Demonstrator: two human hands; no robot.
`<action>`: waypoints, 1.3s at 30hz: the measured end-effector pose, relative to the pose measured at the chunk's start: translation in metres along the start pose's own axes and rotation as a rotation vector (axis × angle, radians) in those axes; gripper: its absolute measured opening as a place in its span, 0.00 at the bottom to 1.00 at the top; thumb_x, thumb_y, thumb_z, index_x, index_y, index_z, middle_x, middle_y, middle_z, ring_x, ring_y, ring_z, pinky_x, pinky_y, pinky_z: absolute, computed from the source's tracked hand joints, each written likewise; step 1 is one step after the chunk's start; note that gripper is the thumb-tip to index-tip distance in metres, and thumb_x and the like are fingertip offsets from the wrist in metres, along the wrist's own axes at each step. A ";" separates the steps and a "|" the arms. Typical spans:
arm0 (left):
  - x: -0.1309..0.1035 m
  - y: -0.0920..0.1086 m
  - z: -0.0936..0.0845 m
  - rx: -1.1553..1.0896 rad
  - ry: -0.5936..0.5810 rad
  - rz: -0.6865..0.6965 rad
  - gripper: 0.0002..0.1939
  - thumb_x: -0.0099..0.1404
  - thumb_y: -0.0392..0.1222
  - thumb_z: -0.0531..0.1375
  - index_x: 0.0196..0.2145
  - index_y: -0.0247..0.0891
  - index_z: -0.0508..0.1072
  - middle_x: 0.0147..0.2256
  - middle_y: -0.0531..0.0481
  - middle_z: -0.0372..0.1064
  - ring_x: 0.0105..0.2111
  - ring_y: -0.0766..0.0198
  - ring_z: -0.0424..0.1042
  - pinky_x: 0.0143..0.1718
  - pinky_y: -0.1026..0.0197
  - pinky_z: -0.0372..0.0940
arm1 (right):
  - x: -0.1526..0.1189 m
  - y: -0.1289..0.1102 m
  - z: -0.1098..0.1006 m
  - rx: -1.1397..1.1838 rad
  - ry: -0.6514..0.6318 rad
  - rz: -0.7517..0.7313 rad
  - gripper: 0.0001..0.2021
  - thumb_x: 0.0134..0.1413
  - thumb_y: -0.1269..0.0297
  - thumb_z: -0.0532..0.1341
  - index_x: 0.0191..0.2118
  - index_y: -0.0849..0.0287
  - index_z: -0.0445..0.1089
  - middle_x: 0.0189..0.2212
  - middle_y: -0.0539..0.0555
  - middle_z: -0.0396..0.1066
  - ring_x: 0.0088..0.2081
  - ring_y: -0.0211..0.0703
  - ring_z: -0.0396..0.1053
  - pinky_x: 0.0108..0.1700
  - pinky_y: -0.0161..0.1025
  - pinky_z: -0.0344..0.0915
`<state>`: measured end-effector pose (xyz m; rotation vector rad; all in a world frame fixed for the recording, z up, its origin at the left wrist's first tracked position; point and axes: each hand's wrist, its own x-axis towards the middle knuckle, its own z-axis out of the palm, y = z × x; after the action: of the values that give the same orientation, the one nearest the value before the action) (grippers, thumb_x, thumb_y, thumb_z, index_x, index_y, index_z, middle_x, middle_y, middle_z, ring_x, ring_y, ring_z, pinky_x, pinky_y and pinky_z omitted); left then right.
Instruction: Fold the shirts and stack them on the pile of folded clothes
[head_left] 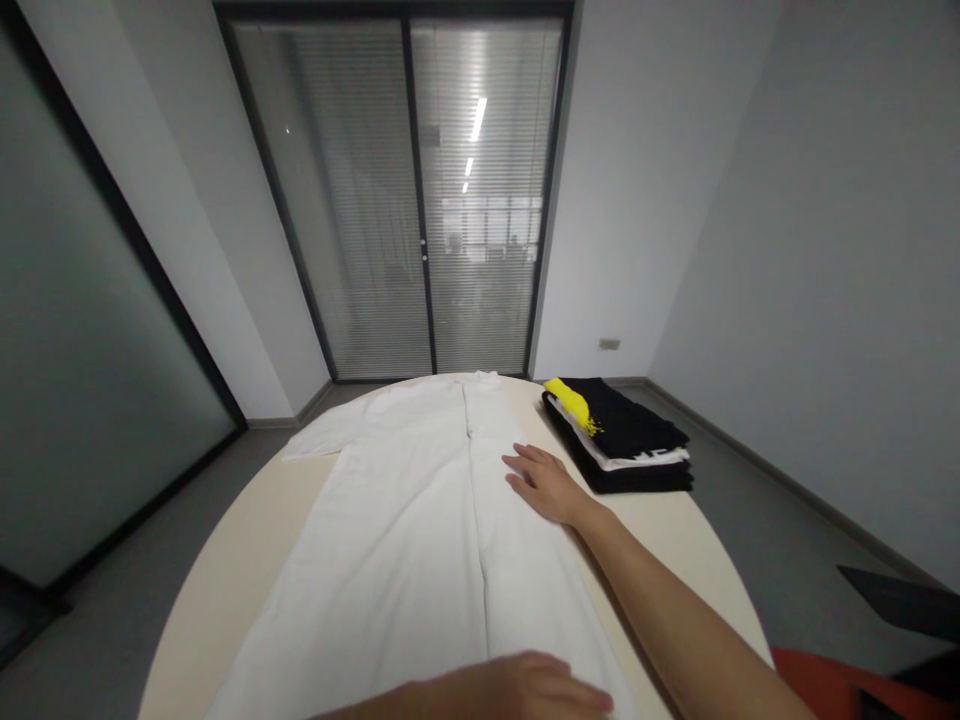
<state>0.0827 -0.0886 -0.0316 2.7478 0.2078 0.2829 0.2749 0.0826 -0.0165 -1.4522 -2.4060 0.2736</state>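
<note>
A long white garment [405,520], a shirt or coat with a seam or opening down its length, lies spread over the round table. One short sleeve stretches out to the left at the far end; on the right side no sleeve shows. My right hand [546,486] rests on the garment's right edge, palm down, fingers spread. Close to me, my left hand [536,685] reaches across the lower part of the cloth with its fingers extended, partly cut off by the bottom of the picture. Neither hand grips anything that I can see.
A stack of folded clothes [622,425], black and white with a yellow patch, sits at the table's [247,520] right edge. Beyond the table stands a glass door [480,250] with blinds. An orange chair [832,685] shows at the lower right.
</note>
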 end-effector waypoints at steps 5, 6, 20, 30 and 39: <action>-0.007 0.001 -0.026 0.207 0.068 -0.194 0.32 0.73 0.58 0.50 0.70 0.48 0.50 0.71 0.42 0.41 0.69 0.36 0.44 0.64 0.31 0.49 | 0.001 0.001 0.002 0.022 0.013 0.006 0.25 0.67 0.48 0.51 0.63 0.52 0.66 0.68 0.59 0.56 0.69 0.54 0.51 0.67 0.53 0.46; -0.007 0.001 -0.025 0.231 0.070 -0.210 0.32 0.73 0.58 0.50 0.70 0.48 0.49 0.71 0.40 0.41 0.68 0.34 0.44 0.63 0.29 0.50 | 0.001 0.001 0.002 0.022 0.014 0.007 0.25 0.67 0.48 0.50 0.63 0.52 0.66 0.67 0.59 0.57 0.69 0.54 0.51 0.67 0.53 0.47; 0.032 0.003 0.015 0.447 0.144 -0.206 0.28 0.76 0.53 0.45 0.70 0.51 0.47 0.71 0.41 0.40 0.67 0.35 0.49 0.61 0.31 0.55 | -0.004 -0.004 -0.018 -0.099 -0.111 0.107 0.22 0.65 0.60 0.49 0.62 0.56 0.64 0.66 0.59 0.59 0.67 0.58 0.52 0.65 0.57 0.49; 0.047 0.008 -0.003 0.144 0.088 -0.180 0.23 0.77 0.51 0.45 0.65 0.47 0.61 0.68 0.45 0.54 0.67 0.40 0.51 0.64 0.36 0.53 | -0.002 -0.009 -0.033 -0.286 -0.227 0.207 0.21 0.59 0.68 0.53 0.57 0.69 0.64 0.56 0.72 0.67 0.67 0.63 0.51 0.62 0.54 0.54; -0.034 -0.058 -0.093 0.216 0.220 -0.702 0.24 0.74 0.50 0.49 0.64 0.45 0.64 0.69 0.46 0.50 0.70 0.46 0.44 0.68 0.41 0.44 | 0.054 -0.034 -0.021 -0.283 -0.073 0.197 0.28 0.68 0.58 0.46 0.66 0.71 0.56 0.66 0.69 0.55 0.68 0.56 0.50 0.65 0.48 0.51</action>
<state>0.0227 -0.0088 0.0256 2.6309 1.2828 0.3762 0.2311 0.1150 0.0230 -1.8364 -2.4378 0.0291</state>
